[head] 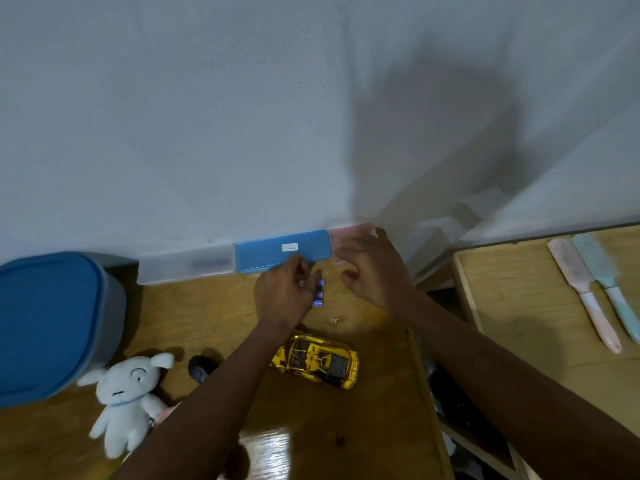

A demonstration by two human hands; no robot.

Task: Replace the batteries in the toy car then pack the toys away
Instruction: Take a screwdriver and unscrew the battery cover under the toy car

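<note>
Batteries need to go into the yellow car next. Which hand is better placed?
Left. The left hand already holds the batteries and sits just above the yellow car. The right hand is empty, over by the pink case.

Two hairbrushes — one pink (581, 292), one blue (608, 285) — lie side by side on the right-hand table (519, 306).

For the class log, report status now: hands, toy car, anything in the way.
Left hand shut on batteries. Right hand open by pink case. Toy car untouched on table, underside up. Nothing in the way.
</note>
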